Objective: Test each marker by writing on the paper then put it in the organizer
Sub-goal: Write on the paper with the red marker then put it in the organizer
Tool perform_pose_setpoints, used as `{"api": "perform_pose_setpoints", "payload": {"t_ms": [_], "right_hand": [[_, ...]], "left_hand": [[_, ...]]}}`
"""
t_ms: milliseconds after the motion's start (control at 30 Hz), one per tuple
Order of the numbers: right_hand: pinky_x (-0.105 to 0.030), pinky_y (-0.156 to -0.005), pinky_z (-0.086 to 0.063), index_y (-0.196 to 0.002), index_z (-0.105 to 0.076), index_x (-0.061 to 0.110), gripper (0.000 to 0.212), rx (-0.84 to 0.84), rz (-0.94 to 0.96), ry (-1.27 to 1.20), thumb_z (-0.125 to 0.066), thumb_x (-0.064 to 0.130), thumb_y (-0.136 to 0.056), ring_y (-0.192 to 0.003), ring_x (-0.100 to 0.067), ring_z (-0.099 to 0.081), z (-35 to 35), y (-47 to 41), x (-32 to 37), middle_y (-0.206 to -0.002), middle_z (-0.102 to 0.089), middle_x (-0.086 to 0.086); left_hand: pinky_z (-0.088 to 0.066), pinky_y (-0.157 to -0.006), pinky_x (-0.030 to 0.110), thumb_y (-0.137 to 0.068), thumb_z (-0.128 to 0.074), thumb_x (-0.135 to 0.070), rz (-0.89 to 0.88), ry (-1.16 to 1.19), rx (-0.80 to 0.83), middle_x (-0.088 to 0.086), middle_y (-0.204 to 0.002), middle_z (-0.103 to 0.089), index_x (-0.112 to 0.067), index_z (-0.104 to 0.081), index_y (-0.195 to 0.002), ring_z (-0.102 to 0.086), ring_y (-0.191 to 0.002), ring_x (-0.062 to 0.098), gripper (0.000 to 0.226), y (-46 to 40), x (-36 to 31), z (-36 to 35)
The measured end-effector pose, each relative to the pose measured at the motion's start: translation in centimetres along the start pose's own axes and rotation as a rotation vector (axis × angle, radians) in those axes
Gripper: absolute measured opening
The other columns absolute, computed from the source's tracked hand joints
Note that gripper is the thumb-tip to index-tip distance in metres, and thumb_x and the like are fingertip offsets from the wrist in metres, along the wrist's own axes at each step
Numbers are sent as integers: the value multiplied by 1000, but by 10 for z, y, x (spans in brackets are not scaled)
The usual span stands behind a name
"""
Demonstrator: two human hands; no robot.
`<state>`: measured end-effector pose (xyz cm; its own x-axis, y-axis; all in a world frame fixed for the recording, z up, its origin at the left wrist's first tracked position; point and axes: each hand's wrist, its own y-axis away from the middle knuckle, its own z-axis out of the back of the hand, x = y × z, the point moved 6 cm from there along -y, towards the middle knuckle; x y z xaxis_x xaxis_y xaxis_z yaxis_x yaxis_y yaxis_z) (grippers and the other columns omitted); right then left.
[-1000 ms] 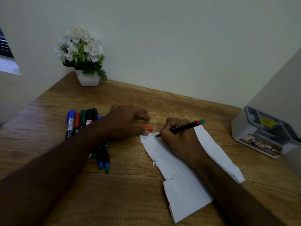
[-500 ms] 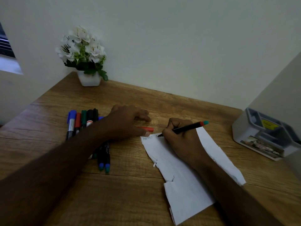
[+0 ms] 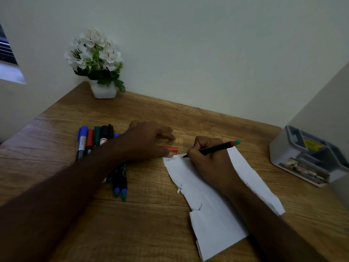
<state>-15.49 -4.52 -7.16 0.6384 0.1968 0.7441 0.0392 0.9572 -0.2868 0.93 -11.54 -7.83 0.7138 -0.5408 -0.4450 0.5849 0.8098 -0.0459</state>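
Observation:
My right hand (image 3: 211,163) grips a black marker (image 3: 215,148) with a red and teal end; its tip touches the top of the white paper (image 3: 213,210), just right of the letters written there. My left hand (image 3: 147,140) lies flat on the desk, thumb pressing the paper's top left corner, with a red cap (image 3: 171,149) sticking out from under its fingers. A row of markers (image 3: 94,140) lies to the left, partly hidden by my left forearm. The grey organizer (image 3: 302,156) stands at the far right.
A white pot of white flowers (image 3: 98,63) stands in the back left corner of the wooden desk (image 3: 143,224). Walls close off the back and the right side. Two markers with blue and teal ends (image 3: 120,190) poke out below my left forearm.
The marker tip has moved a little to the right along the top of the paper and a new letter shows beside the first group. My left hand has stayed put.

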Motion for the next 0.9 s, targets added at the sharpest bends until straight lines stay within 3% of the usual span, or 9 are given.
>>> {"api": "perform_pose_setpoints", "payload": {"t_ms": [200, 467, 600, 733, 900], "right_hand": [[-14, -46, -36, -57, -55, 14, 28, -21, -6, -20, -64, 6, -83, -52, -3, -50, 2, 1, 2, -53, -55, 7], [-18, -46, -33, -60, -53, 0, 23, -26, 13, -20, -64, 3, -80, -51, -6, -46, 2, -1, 2, -56, -56, -9], [-23, -47, -35, -61, -53, 3, 23, -14, 6, -7, -64, 7, -81, -51, -6, -46, 1, -1, 0, -55, -55, -4], [-16, -45, -34, -59, -52, 4, 26, -38, 6, -3, -64, 5, -81, -50, -5, -46, 2, -1, 0, -52, -52, 2], [-22, -47, -36, -59, -53, 7, 25, -12, -2, -7, -64, 16, -80, -51, -6, -47, 1, -1, -2, -51, -52, 6]], "left_hand": [[-10, -112, 42, -78, -66, -59, -5, 1, -1, -21, -149, -37, -44, -54, -127, -28, -141, 9, 53, 0, -1, 1], [-9, -112, 43, -77, -66, -59, -5, 24, -18, -22, -148, -38, -44, -56, -125, -30, -140, 7, 52, 1, -1, 1], [-10, -115, 43, -77, -66, -59, -7, 18, -13, -21, -149, -37, -44, -55, -126, -29, -140, 7, 53, 2, -2, 1], [-10, -113, 42, -76, -66, -60, -10, 18, -18, -22, -148, -38, -44, -56, -125, -30, -139, 7, 53, 2, -2, 2], [-9, -112, 41, -78, -66, -57, 0, 16, 2, -21, -149, -36, -43, -55, -127, -28, -140, 8, 52, 2, -4, 2]]}}
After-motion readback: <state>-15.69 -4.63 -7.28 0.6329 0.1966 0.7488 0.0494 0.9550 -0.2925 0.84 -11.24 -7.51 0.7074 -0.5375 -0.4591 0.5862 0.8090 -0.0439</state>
